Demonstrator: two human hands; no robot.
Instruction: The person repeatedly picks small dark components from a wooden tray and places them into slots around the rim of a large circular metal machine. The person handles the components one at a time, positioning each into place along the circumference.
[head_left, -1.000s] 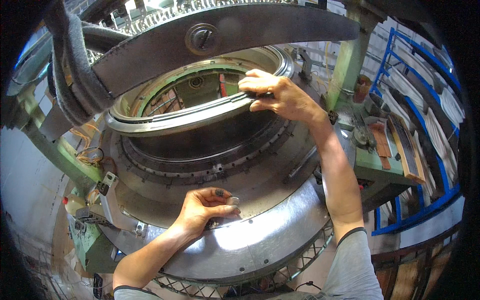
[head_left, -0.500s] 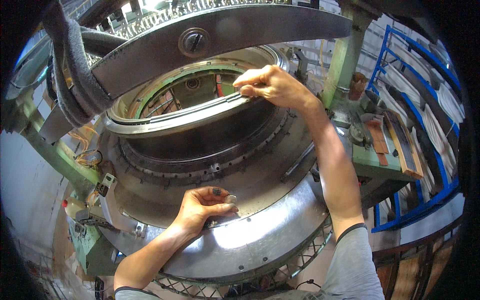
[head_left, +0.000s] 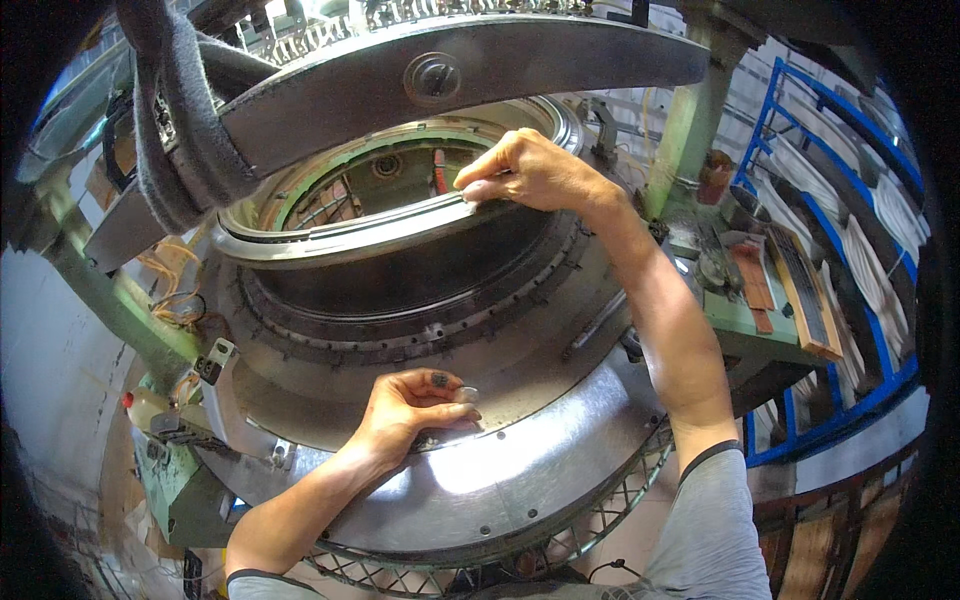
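Note:
My right hand (head_left: 530,175) reaches to the upper rim of a round metal ring (head_left: 350,245) and touches it. Its thumb and index finger are pinched together there; whatever they grip is too small or hidden to make out. Dark narrow strips run along the ring's top. Nearer to me, my left hand (head_left: 398,412) rests over the wide, shiny lower metal plate (head_left: 510,465). Between its thumb and fingers it holds a small, flat silvery metal piece (head_left: 466,395). Dark grime marks one of its fingers.
A curved metal bar (head_left: 330,115) with a large slotted screw hangs above the ring, wrapped at left by a grey cloth strap (head_left: 205,140). Green posts (head_left: 690,130) stand on both sides. At right are a wooden-edged block (head_left: 805,290) and a blue rack (head_left: 835,225) holding white material.
My right hand has slid a little to the left along the ring's rim, still pinched. The left hand stays nearly in place with the silvery piece. The view has shifted slightly.

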